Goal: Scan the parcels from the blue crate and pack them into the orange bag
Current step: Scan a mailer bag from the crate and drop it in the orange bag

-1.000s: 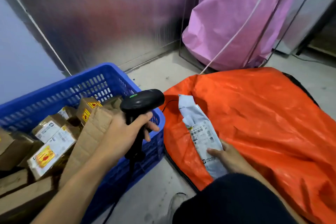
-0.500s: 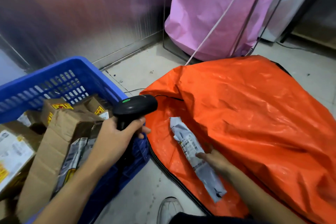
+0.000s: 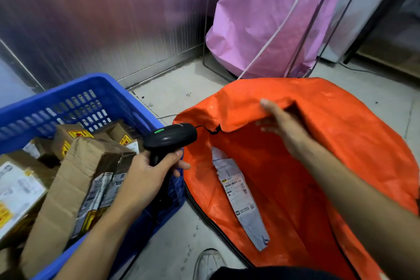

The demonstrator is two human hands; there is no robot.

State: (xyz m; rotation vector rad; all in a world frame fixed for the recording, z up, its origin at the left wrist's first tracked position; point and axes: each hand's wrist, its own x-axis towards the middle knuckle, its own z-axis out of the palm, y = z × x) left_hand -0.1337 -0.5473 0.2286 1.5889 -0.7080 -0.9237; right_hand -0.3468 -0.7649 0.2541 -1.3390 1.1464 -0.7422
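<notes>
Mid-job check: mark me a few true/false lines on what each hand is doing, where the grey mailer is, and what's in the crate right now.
1. The left hand grips the scanner. True.
2. The right hand holds the grey mailer. False: it grips the upper edge of the orange bag and lifts it open, apart from the mailer.
3. The grey mailer lies inside the orange bag. True.
4. The blue crate is empty. False: cardboard parcels sit in it.
</notes>
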